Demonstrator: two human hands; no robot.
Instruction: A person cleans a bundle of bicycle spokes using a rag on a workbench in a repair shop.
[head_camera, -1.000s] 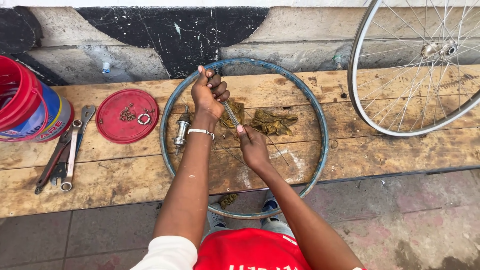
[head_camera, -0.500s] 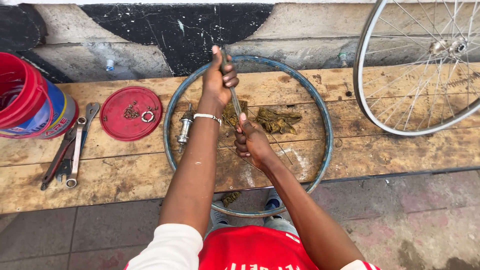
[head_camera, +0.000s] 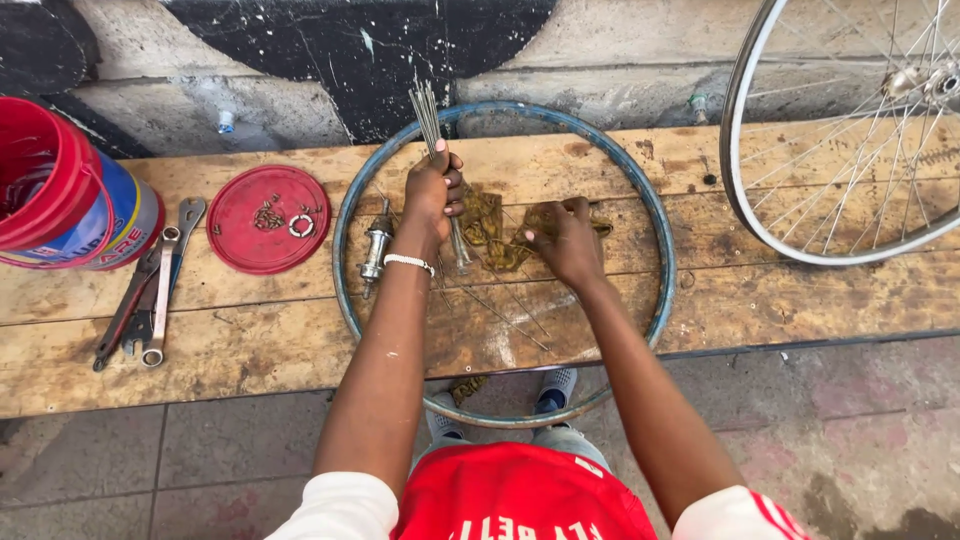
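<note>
At the far left a red plastic bucket (head_camera: 45, 195) with a blue printed band lay tipped on the worn, stained wooden plank bench (head_camera: 250, 340). Just beside it lay a cluster of long steel spanners (head_camera: 150, 290), their shafts running from the near edge up toward the wall. Next came a round red plastic lid (head_camera: 268, 218), flat on the planks, holding small rusty metal bits and a ring.

A bare blue-painted metal bicycle rim (head_camera: 655, 240) lay flat on the bench, its near arc overhanging the edge above the grey tiled floor. Inside it, at the left, rested a grimy steel wheel hub (head_camera: 376, 246), its axle pointing roughly away from the person.

The left hand (head_camera: 432, 192), with a pale beaded bracelet on its wrist, was clenched around a bundle of thin grey metal spokes (head_camera: 428, 108). The bundle stood nearly upright inside the rim, its long axis running from the bench up toward the wall, the free ends fanning slightly above the fist and the lower ends showing below it near the boards. A few loose spokes lay slanted on the wood close by.

The right hand (head_camera: 565, 240) rested, fingers curled, on a crumpled, oil-stained olive-brown rag (head_camera: 495, 230); whether it gripped the cloth could not be told.

At the far right a silver spoked bicycle wheel (head_camera: 850, 140) leaned across the bench.
</note>
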